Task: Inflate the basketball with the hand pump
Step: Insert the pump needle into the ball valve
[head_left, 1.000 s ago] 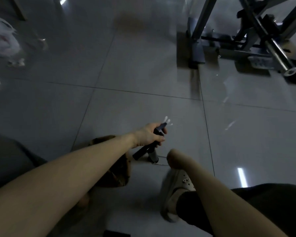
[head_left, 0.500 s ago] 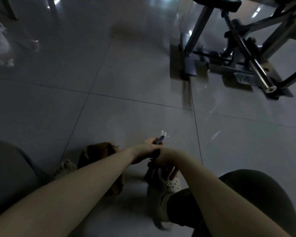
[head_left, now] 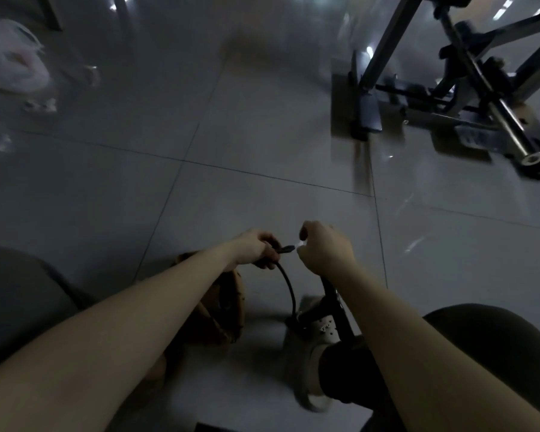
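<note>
Gripping is applied by the left hand [head_left: 253, 249] to the black hose [head_left: 289, 285] just behind its end fitting [head_left: 286, 249], with the fingers curled round it. The tip of that fitting is met by the right hand [head_left: 325, 247], whose thumb and fingers are closed in a pinch on a small white piece [head_left: 298, 243]; what the piece is cannot be told through the blur. From the left hand the hose is carried down in a curve to the base of the hand pump [head_left: 335, 302], whose dark barrel is seen slanting under the right forearm, beside a light shoe [head_left: 306, 363]. The basketball [head_left: 228, 307] is located on the tiled floor [head_left: 262, 135] below the left forearm, by which it is partly hidden; it is brown and appears flattened and creased. The ball and the hose tip are kept apart. A metal equipment frame [head_left: 480, 98] is stood at the upper right, and a white plastic bag [head_left: 13, 67] is laid at the upper left.
</note>
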Demonstrator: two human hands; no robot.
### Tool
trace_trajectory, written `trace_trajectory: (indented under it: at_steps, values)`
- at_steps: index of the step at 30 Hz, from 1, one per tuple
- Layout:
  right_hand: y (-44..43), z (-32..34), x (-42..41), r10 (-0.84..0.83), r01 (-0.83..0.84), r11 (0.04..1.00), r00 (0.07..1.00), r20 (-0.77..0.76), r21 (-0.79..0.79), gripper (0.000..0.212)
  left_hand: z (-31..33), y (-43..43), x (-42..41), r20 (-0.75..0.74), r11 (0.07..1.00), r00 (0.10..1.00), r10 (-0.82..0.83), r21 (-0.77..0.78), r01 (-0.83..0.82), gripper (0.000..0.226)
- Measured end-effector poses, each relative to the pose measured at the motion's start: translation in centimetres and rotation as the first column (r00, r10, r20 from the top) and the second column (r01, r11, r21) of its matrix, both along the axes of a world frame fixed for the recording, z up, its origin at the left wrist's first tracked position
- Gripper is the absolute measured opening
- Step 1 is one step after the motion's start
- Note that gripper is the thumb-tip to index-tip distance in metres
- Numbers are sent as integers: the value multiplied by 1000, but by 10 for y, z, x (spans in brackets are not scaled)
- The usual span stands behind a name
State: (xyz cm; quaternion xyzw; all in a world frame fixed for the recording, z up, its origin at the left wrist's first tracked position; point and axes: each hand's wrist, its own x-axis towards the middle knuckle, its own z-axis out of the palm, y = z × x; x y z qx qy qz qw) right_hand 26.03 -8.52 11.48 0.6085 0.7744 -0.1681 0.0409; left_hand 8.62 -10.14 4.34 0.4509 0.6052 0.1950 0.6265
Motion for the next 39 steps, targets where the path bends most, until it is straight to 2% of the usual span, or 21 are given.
trace_trajectory:
  at_steps: [3,5,7,9,12,15,18,19,22,24,26,28,30,32,35,37,39]
  values:
    - [-2,-19,-15,265,-264,962,964,0,74,35,-2,-6,-10,-12,997,1000,16,76,-15,17]
    - [-4,-33,-22,417,-422,900,906,66,109,31,-6,-9,-16,-108,983,994,-4,180,24,18]
    - [-6,-49,-29,434,-438,893,899,61,104,21,-13,-12,-21,-226,957,974,25,289,43,17]
    - [-8,-63,-36,348,-346,935,937,-20,78,17,-19,-20,-22,-281,927,956,83,375,29,15]
    - [-2,-75,-48,65,-105,981,970,-233,-162,16,-25,-23,-28,-285,921,944,168,386,-47,21]
    - [10,-86,-64,-178,3,931,877,-446,-365,22,-33,-13,-45,-252,949,931,264,238,-205,26]
    - [12,-98,-84,-353,17,841,775,-525,-540,43,-45,-2,-61,-242,931,902,358,168,-325,27]
    - [11,-104,-89,-357,21,843,770,-529,-537,52,-49,0,-64,-215,913,889,404,150,-378,28]
    - [4,-127,-100,-177,4,945,846,-503,-327,65,-66,7,-72,-103,882,876,472,45,-470,30]
    - [3,-137,-102,-101,-18,969,882,-460,-248,66,-79,14,-75,-125,911,903,411,32,-410,32]
    - [6,-147,-102,-49,-15,987,919,-392,-158,63,-89,19,-85,-363,970,900,242,117,-214,36]
    - [13,-157,-99,-67,47,997,942,-330,-68,57,-98,18,-101,-643,988,763,65,148,40,38]
    - [22,-168,-97,-112,99,993,951,-289,-57,51,-112,15,-118,-794,957,602,-81,106,269,43]
    - [30,-177,-97,-99,80,992,972,-212,-93,46,-125,12,-125,-836,886,502,-221,43,462,53]
    - [39,-190,-102,-57,39,981,994,-92,-191,37,-148,11,-117,-870,753,387,-305,29,658,64]
    - [42,-198,-104,-39,31,963,999,-24,-268,36,-161,11,-111,-865,743,385,-323,21,669,64]
    - [44,-205,-104,-40,43,953,999,18,-301,35,-168,9,-110,-819,797,480,-314,47,603,61]
